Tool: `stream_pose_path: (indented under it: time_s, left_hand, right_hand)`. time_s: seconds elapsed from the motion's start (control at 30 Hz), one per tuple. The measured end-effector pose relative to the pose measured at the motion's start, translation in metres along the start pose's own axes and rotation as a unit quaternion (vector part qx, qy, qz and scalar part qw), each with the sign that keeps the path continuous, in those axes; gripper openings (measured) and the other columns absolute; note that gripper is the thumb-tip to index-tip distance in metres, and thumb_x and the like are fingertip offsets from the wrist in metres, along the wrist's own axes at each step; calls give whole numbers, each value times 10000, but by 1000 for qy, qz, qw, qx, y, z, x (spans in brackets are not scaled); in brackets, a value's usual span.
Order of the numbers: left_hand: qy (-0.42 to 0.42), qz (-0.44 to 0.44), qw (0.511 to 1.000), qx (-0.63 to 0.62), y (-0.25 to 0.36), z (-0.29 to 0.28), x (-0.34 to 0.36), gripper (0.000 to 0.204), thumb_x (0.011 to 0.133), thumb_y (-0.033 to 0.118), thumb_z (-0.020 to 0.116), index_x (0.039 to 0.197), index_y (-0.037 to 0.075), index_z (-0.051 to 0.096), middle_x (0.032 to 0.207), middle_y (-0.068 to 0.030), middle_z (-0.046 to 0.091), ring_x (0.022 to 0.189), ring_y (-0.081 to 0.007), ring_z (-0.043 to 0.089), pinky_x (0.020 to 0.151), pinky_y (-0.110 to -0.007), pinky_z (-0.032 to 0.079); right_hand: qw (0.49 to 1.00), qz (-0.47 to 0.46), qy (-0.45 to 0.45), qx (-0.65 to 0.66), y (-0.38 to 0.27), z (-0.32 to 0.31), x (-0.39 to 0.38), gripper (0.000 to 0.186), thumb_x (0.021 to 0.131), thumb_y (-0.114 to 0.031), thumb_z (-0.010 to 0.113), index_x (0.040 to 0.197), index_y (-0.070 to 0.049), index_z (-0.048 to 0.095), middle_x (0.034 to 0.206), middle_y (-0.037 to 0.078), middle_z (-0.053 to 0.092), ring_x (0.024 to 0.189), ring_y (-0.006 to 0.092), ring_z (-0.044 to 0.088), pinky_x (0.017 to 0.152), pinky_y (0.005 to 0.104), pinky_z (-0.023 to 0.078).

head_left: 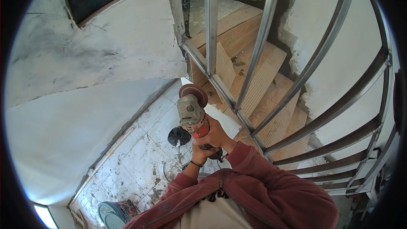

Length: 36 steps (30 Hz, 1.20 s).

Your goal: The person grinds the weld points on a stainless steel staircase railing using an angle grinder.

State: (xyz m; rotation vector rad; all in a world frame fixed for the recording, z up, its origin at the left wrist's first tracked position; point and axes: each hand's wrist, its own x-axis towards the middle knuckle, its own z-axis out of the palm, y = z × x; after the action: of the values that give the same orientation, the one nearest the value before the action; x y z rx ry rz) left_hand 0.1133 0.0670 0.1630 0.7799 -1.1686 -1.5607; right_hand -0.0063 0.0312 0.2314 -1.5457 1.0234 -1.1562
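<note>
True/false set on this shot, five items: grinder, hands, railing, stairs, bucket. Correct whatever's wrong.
1. The left hand and right hand both hold the grinder. True.
2. The grinder's disc is touching the railing. False: a gap shows between them.
3. The stairs have wood-coloured treads. True.
4. The bucket is at the upper right of the picture. False: it is at the lower left.
5. The sleeves are bright yellow. False: they are dull red.
</note>
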Motion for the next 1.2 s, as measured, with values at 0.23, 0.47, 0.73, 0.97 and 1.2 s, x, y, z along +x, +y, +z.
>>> stream_pose_path:
  time_s: [0.23, 0.47, 0.73, 0.97, 1.2]
  left_hand:
    - [84, 73, 987, 115, 14, 15, -8, 435, 584, 46, 793, 981, -8, 625, 924, -55, 662, 832, -147, 638, 761, -291, 515]
    - [11, 4, 999, 46, 4, 3, -5, 443, 588, 41, 792, 993, -6, 619, 924, -51, 661, 818, -140, 638, 748, -287, 513]
    - [-28, -21, 999, 42, -3, 5, 1, 476, 576, 57, 812, 999, -2, 602, 919, -58, 664, 823, -146, 644, 742, -295, 516]
    - [-136, -57, 989, -1, 0, -17, 33, 589, 537, 104, 838, 1055, -1, 580, 952, -66, 657, 865, -161, 643, 772, -318, 526]
    - [-185, -75, 980, -5, -4, -26, 41, 770, 507, 153, 853, 1176, 20, 497, 1063, -83, 621, 954, -169, 618, 818, -322, 515]
  right_hand:
    - [996, 55, 68, -35, -2, 9, -17, 938, 514, -214, 858, 1294, 23, 395, 1156, 168, 586, 1065, 276, 589, 921, 335, 453]
    - [996, 47, 31, 75, 9, -2, -12, 843, 522, -226, 855, 1227, 8, 456, 1112, 151, 592, 1045, 269, 587, 904, 331, 455]
    - [984, 20, 163, -65, 3, 3, -18, 738, 541, -204, 822, 1151, 27, 475, 1014, 196, 639, 944, 313, 643, 832, 360, 492]
    - [955, 65, 252, -144, -14, 19, -2, 699, 550, -212, 818, 1119, 19, 484, 994, 200, 646, 926, 336, 651, 814, 364, 498]
    - [945, 56, 284, -149, -9, 28, 2, 730, 559, -209, 822, 1162, 20, 481, 1032, 160, 648, 939, 247, 644, 837, 329, 491]
